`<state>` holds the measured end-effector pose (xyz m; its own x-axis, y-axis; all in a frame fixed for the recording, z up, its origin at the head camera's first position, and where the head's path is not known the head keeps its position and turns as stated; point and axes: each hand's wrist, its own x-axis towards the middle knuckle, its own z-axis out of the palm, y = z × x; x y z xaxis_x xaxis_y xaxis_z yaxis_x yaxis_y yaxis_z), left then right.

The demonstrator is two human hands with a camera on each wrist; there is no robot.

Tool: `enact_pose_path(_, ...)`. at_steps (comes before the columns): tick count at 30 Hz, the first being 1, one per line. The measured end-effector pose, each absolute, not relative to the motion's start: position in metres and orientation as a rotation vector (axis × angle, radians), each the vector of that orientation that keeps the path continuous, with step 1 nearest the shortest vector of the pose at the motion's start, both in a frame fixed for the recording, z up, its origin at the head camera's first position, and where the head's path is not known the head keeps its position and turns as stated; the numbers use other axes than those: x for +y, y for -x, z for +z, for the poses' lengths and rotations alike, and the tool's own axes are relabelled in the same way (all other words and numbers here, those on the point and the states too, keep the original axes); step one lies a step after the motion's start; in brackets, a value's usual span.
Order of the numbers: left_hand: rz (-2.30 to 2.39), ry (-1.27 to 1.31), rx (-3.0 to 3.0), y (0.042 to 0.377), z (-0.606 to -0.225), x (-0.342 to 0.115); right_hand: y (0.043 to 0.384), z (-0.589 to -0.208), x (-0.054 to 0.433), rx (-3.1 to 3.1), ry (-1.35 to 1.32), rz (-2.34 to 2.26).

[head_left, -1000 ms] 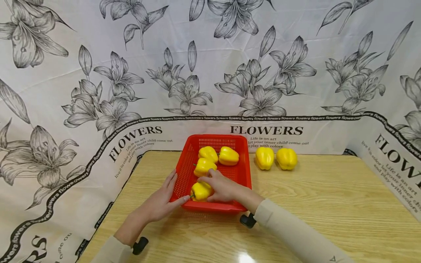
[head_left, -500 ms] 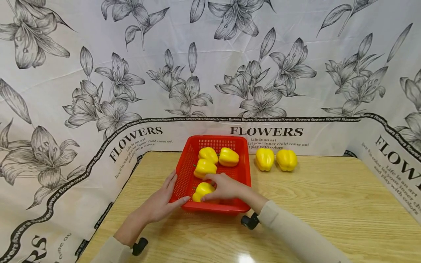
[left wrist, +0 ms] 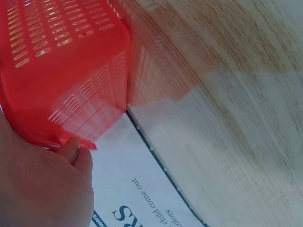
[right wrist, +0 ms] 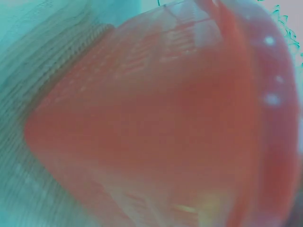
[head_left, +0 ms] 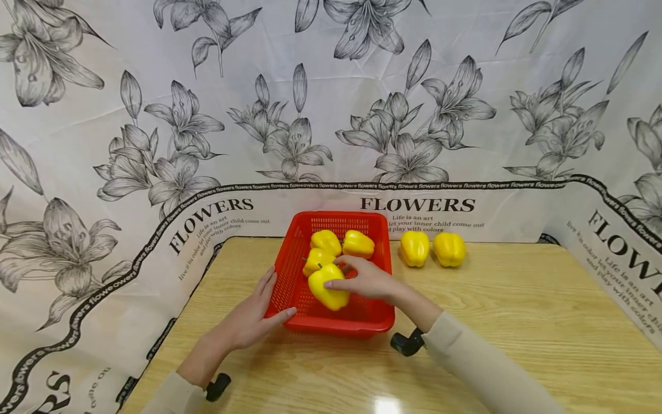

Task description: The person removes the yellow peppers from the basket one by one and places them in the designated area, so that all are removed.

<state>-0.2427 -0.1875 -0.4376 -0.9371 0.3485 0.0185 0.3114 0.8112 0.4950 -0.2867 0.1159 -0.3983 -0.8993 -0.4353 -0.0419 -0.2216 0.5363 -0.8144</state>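
My right hand (head_left: 368, 279) holds a yellow bell pepper (head_left: 326, 296) with a green stem, thumb across its near side, over the front half of a red plastic basket (head_left: 336, 326). Behind it in the basket lie three more peppers: one close by (head_left: 315, 261), one at the back left (head_left: 326, 242) and one at the back right (head_left: 358, 244). At the front left corner my left hand (head_left: 245, 322) grips the basket's rim. The left wrist view shows its fingers (left wrist: 78, 156) bent at the rim. In the right wrist view the basket wall (right wrist: 142, 127) is blurred and the right hand is hidden.
Two more yellow bell peppers, one (head_left: 415, 249) beside the other (head_left: 449, 249), stand on the wooden table (head_left: 517, 310) right of the basket. A white curtain (head_left: 320, 155) with flower prints hangs behind and at both sides.
My right hand has taken hold of the front pepper and lifted it up from the basket floor, its stem now pointing up and away. The left hand stays at the rim.
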Motion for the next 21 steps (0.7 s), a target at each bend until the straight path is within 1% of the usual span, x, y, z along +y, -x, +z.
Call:
enact_pose_path(10, 0.788, -0.554, 2.927, 0.243, -0.437, -0.187, 0.285, -0.384, 0.136, 2.425, 0.495, -1.463)
enact_pose_path(13, 0.785, -0.566, 2.926, 0.243, -0.438, -0.188, 0.283, -0.380, 0.143, 2.416, 0.509, -1.470)
enact_pose_path(21, 0.787, -0.555, 2.918, 0.243, -0.438, -0.190, 0.284, -0.371, 0.162, 2.469, 0.428, -1.425)
